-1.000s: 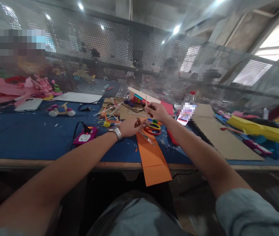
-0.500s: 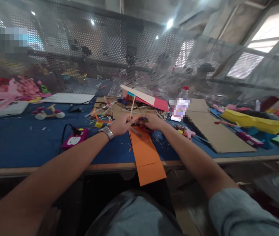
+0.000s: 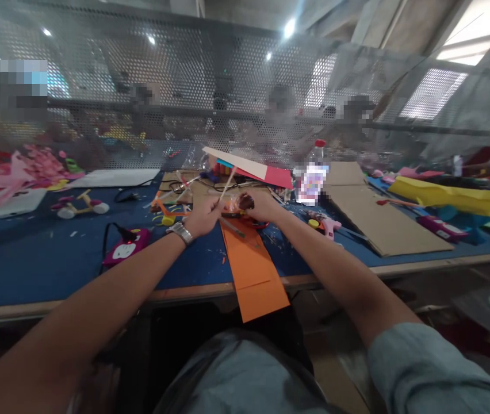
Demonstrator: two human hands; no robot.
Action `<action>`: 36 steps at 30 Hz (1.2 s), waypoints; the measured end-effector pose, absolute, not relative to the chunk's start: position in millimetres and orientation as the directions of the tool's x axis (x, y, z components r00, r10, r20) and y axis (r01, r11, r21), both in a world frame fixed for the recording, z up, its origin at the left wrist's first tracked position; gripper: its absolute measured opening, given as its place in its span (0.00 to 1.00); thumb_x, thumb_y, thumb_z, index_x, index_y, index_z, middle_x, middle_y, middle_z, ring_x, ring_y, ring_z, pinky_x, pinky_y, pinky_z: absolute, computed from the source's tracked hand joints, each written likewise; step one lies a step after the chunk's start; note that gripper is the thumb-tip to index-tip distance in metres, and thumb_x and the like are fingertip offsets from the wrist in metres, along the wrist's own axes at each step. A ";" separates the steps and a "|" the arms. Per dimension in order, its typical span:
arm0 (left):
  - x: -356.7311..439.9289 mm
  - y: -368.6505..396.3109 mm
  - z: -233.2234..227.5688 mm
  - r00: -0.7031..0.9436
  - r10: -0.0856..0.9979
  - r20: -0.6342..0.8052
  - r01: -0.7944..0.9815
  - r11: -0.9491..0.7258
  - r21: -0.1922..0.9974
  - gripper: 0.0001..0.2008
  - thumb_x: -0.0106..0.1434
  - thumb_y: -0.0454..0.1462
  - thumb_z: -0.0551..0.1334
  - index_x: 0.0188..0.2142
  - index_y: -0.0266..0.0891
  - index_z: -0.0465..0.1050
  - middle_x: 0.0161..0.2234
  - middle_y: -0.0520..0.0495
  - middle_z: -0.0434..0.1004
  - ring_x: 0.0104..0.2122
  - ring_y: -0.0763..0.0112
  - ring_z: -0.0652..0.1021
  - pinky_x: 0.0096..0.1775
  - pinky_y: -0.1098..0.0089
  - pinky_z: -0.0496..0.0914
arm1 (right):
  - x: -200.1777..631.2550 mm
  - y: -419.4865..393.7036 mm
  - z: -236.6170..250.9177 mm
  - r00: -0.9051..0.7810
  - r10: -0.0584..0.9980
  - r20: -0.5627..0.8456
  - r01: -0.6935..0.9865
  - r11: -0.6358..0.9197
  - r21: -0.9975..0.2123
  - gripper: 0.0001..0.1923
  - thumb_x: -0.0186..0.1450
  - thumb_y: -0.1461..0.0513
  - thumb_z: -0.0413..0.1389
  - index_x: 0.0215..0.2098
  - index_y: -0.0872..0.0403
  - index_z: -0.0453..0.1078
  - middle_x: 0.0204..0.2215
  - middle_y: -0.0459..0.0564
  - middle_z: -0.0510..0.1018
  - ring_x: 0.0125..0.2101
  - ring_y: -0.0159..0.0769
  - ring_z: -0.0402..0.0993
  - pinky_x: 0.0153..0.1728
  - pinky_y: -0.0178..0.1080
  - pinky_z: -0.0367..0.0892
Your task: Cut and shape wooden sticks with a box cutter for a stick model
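Observation:
My left hand, with a metal watch on the wrist, pinches a thin wooden stick that slants up and to the right. My right hand is closed around a small dark object beside the stick's lower end; what it is cannot be told. Both hands hover above the far end of an orange paper strip that hangs over the table's near edge. Coloured scissors lie mostly hidden under my right hand.
Blue work table with a perforated metal screen behind. Purple power strip with cable at left, toy bike, pink paper flowers. Cardboard sheets, glue gun, bottle, yellow and green paper at right. People sit beyond the screen.
My right hand came down from the stick's top to the scissors pile and now holds a small dark object. The stick tilted from upright to slanting right. The view shifted right.

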State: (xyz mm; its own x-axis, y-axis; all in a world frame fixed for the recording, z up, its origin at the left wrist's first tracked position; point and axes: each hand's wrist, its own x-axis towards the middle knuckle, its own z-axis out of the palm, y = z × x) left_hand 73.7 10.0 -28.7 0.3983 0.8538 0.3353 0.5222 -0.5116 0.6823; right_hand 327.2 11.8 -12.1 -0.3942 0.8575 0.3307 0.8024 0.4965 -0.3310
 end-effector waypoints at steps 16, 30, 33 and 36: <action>72.8 7.7 -31.5 0.303 0.873 0.382 0.325 -0.471 0.820 0.19 0.76 0.47 0.65 0.58 0.37 0.75 0.49 0.43 0.81 0.42 0.65 0.82 0.43 0.61 0.81 | 343.3 14.3 -6.0 -0.507 0.857 0.091 0.838 0.515 -0.181 0.19 0.76 0.53 0.62 0.60 0.53 0.74 0.58 0.56 0.79 0.53 0.44 0.80 0.53 0.52 0.80; 75.7 -7.1 -8.6 0.282 0.793 0.539 0.328 -0.608 0.723 0.20 0.77 0.52 0.62 0.42 0.36 0.76 0.32 0.52 0.75 0.27 0.75 0.74 0.31 0.70 0.73 | 345.1 11.6 -3.3 -0.566 0.811 0.148 0.782 0.585 -0.215 0.21 0.76 0.54 0.62 0.64 0.53 0.73 0.60 0.56 0.78 0.54 0.46 0.80 0.55 0.54 0.79; 77.9 -12.0 6.2 0.297 0.766 0.571 0.343 -0.643 0.685 0.23 0.78 0.54 0.58 0.38 0.38 0.75 0.26 0.54 0.69 0.24 0.74 0.69 0.29 0.71 0.67 | 342.6 10.2 -0.5 -0.558 0.793 0.244 0.764 0.606 -0.223 0.23 0.75 0.55 0.63 0.65 0.53 0.72 0.63 0.57 0.77 0.58 0.49 0.78 0.58 0.57 0.77; 78.1 -13.6 21.2 0.317 0.741 0.592 0.339 -0.671 0.659 0.23 0.77 0.54 0.56 0.35 0.41 0.76 0.23 0.53 0.66 0.23 0.72 0.67 0.27 0.70 0.63 | 340.0 8.8 2.2 -0.510 0.795 0.328 0.772 0.591 -0.232 0.23 0.76 0.55 0.63 0.65 0.52 0.72 0.64 0.57 0.76 0.60 0.50 0.77 0.60 0.58 0.76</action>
